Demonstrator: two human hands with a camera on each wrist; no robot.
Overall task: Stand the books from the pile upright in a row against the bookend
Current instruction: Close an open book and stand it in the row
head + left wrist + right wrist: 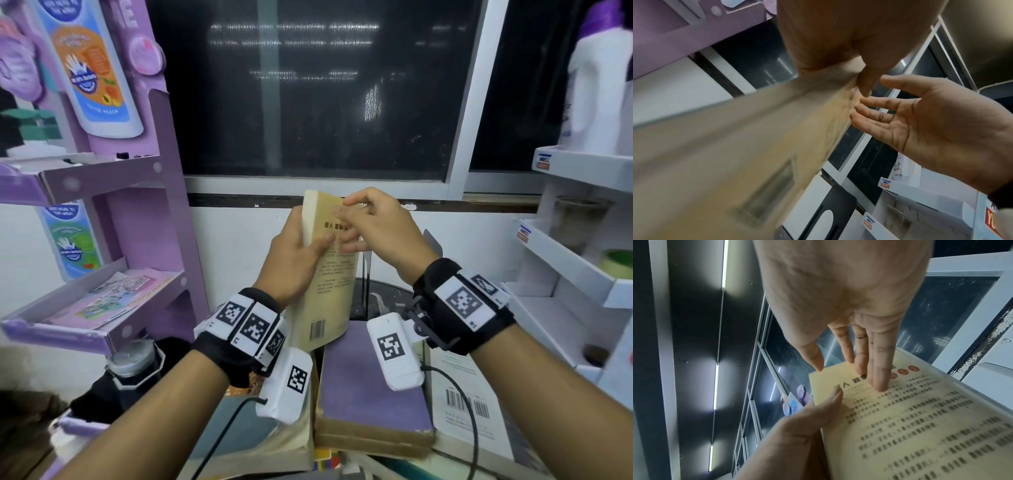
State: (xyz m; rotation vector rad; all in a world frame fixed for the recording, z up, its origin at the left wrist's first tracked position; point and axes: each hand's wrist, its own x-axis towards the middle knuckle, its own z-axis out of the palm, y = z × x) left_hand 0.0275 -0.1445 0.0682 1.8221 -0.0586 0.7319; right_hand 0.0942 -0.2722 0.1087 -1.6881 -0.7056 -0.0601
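The left hand [294, 253] grips a tan paperback [329, 274] upright above the purple-covered book pile [370, 387], thumb across its back cover. The right hand [376, 233] lays straight fingers [879, 369] on that cover, holding nothing.

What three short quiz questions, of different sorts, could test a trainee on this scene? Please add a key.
1. True or false: the left hand grips the tan book.
2. Multiple choice: the right hand is
A. gripping the bookend
B. laid on the tan book's cover with straight fingers
C. resting on the purple book
3. Fill in: the tan book is held above the ___ book, which lies flat on top of the pile.

Key
1. True; its thumb lies on the cover, and the fingers go behind the book.
2. B
3. Purple; the black bookend stands behind, with no book against it yet.
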